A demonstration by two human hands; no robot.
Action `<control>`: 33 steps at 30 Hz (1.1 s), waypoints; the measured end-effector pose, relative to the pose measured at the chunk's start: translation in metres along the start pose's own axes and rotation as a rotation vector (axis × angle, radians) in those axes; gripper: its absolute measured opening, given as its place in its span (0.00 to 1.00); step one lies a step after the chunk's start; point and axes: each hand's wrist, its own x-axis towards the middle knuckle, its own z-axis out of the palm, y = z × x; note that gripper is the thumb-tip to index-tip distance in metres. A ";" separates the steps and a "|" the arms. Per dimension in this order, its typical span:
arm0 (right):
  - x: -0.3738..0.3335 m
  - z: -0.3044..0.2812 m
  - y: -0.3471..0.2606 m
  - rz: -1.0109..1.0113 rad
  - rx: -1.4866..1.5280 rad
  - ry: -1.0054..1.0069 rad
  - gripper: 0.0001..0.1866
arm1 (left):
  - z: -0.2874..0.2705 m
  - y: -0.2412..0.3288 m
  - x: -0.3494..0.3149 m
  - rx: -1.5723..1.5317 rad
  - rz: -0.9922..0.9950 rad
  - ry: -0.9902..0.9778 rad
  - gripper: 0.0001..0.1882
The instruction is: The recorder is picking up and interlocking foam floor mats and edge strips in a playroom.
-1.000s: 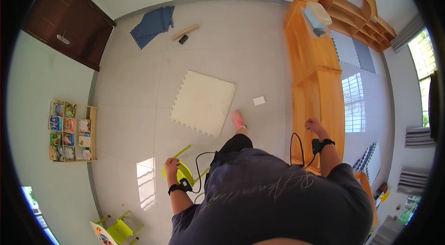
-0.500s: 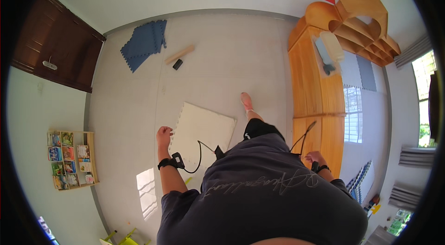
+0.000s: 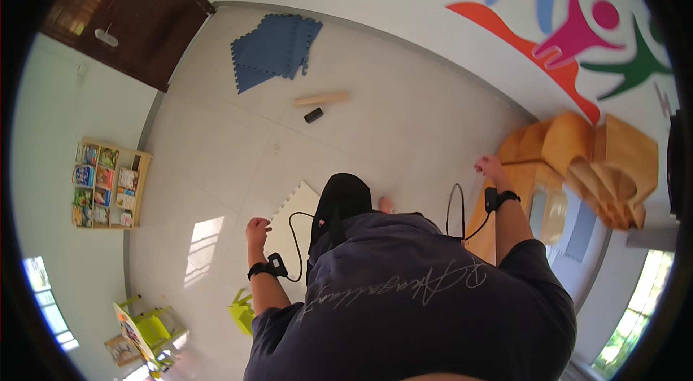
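Observation:
My left hand hangs over the edge of a cream foam floor mat. Its fingers are loosely bent and apart, with nothing visible in them. Out to the right, my right hand is held by the near-left edge of a wooden cabinet, also without anything visible in it; its fingers look loosely spread. I cannot tell whether it touches the wood. Each wrist wears a black strap with a small box and a cable. My body and a dark-clad knee cover much of the mat.
Blue foam mats lie by the far wall. Nearer are a wooden block and a small black block. A bookshelf stands left, green chairs lower left. Wooden shelving stands right, a brown door far left.
My view has turned to the right, and a raised knee now covers part of the cream mat. My right hand has moved forward from beside my body; my left stays by the mat edge.

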 end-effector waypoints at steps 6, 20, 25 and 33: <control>0.162 0.016 -0.191 -0.127 -0.054 -0.084 0.10 | 0.013 0.032 0.067 -0.274 -0.265 0.198 0.08; 0.402 0.083 -0.461 -0.087 0.183 -0.201 0.09 | -0.021 0.331 0.391 -0.014 0.009 0.167 0.07; 0.519 0.125 -0.540 0.019 0.623 -0.256 0.09 | 0.006 0.444 0.510 0.106 0.166 0.133 0.07; 0.762 0.294 -0.649 0.139 0.273 -0.489 0.11 | 0.104 0.475 0.730 0.738 0.283 -0.136 0.09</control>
